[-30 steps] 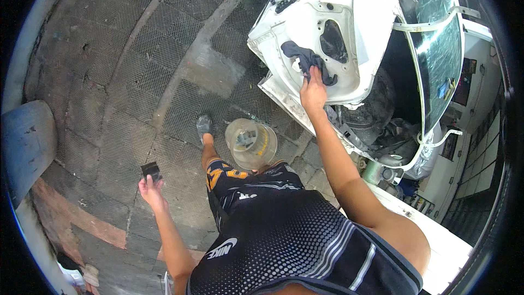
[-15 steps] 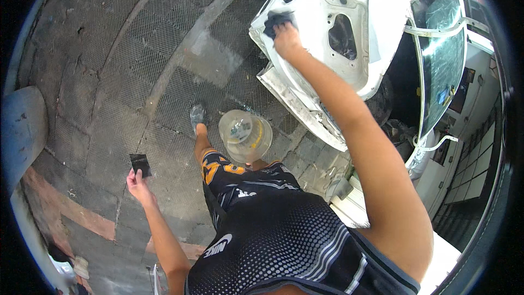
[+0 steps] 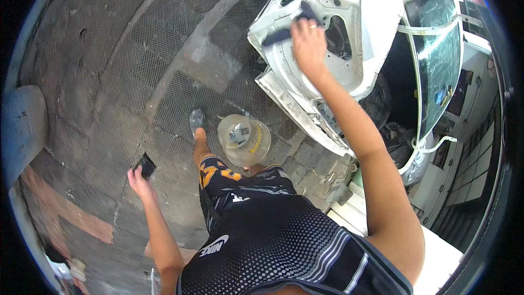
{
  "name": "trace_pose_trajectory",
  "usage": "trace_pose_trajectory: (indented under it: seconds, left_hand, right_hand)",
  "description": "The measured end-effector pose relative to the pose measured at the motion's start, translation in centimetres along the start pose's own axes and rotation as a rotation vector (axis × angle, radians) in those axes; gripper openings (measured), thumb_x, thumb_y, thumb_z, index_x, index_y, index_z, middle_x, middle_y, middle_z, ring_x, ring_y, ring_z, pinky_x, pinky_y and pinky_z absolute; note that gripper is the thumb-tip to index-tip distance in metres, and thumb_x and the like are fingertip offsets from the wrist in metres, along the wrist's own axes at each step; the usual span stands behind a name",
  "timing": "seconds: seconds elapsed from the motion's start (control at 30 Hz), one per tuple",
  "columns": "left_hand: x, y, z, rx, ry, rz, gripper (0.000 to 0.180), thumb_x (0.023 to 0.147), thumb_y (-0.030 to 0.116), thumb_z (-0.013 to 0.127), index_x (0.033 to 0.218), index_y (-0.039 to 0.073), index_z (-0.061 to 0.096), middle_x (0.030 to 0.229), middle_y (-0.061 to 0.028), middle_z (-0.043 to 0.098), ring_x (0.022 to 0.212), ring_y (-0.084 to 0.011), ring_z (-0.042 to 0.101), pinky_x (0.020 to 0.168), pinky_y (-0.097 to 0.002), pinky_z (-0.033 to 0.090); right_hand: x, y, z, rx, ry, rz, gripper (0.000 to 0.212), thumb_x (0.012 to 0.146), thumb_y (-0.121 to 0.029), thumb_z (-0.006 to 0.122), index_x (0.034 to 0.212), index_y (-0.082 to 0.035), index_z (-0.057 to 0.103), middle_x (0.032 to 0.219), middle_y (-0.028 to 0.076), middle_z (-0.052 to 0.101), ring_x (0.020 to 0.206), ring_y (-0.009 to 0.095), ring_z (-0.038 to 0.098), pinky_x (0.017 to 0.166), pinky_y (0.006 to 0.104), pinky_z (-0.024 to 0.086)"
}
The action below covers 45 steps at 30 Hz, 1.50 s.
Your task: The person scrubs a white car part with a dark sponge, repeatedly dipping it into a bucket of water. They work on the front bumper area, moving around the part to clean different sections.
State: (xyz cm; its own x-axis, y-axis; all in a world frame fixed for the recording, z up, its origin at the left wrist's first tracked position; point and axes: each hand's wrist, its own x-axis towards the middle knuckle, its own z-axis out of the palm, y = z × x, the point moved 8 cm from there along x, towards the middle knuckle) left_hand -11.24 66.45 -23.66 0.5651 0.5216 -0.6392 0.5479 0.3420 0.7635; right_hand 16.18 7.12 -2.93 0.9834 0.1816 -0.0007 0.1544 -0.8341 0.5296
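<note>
My right hand (image 3: 309,49) is up on a white car body panel (image 3: 289,60) that has a dark cut-out in it. A dark cloth (image 3: 277,37), smeared by motion, hangs from its closed fingers and spreads over the panel to either side. Low at the left, my left hand (image 3: 140,182) pinches a small black square sheet (image 3: 146,166), which looks like sandpaper and is held above the floor, apart from the car.
A clear plastic bucket (image 3: 256,155) with some items inside stands by my feet. Right of the panel are a glass pane (image 3: 436,76) and a curved white bar (image 3: 436,30). A blue-grey rounded object (image 3: 24,131) stands at the left edge.
My right hand has moved right across the panel with the cloth, which has swung out wider. The sheet in my left hand has tilted and shifted slightly right.
</note>
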Motion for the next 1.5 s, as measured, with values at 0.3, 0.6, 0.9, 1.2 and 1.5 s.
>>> trace_pose_trajectory:
  seconds: [0.3,0.6,0.9,1.2,1.5]
  left_hand:
    - [4.1,-2.7,1.4,-0.066,-0.201,0.012,0.011,0.097,0.005,0.066,0.101,0.007,0.057,0.095,-0.0007,0.063,0.088,-0.0105,0.060,0.080,-0.0275,0.050]
    - [1.3,-5.3,-9.5,-0.041,-0.022,-0.088,0.013,0.097,0.007,0.066,0.100,0.009,0.054,0.099,-0.0008,0.064,0.091,-0.0128,0.062,0.085,-0.0316,0.052]
    - [1.6,-6.7,-7.3,-0.003,-0.025,-0.147,0.011,0.098,0.007,0.065,0.098,0.008,0.054,0.099,-0.0011,0.063,0.090,-0.0110,0.059,0.084,-0.0292,0.049]
    - [1.9,-6.9,-9.4,0.038,-0.032,-0.159,0.016,0.096,0.008,0.068,0.108,0.005,0.058,0.104,-0.0015,0.064,0.094,-0.0118,0.059,0.088,-0.0293,0.047]
    - [0.6,-9.9,-17.8,0.169,0.070,-0.222,0.015,0.095,0.012,0.067,0.105,0.005,0.057,0.100,-0.0019,0.063,0.091,-0.0130,0.059,0.084,-0.0310,0.047]
  right_hand:
    - [2.7,-3.8,10.9,-0.338,-0.483,-0.404,0.057,0.101,-0.025,0.045,0.156,-0.010,0.046,0.167,0.001,0.038,0.159,0.021,0.021,0.130,0.0482,0.008]
    - [-7.5,-11.6,15.1,-0.538,-0.716,-0.370,0.066,0.104,-0.034,0.045,0.163,-0.005,0.033,0.171,0.011,0.025,0.156,0.033,0.022,0.126,0.0589,0.008]
    - [-21.7,-8.2,19.7,-0.389,-0.768,-0.549,0.061,0.102,-0.026,0.044,0.159,-0.006,0.040,0.164,0.005,0.039,0.152,0.026,0.031,0.129,0.0498,0.011]
    - [-0.2,-13.1,23.8,-0.442,-0.626,-0.385,0.062,0.104,-0.029,0.039,0.163,-0.008,0.033,0.170,0.005,0.029,0.157,0.025,0.023,0.130,0.0463,0.007]
    - [0.9,-18.5,28.7,-0.463,-0.761,-0.596,0.042,0.103,-0.030,0.049,0.140,-0.021,0.067,0.157,0.003,0.053,0.151,0.025,0.035,0.124,0.0485,0.019]
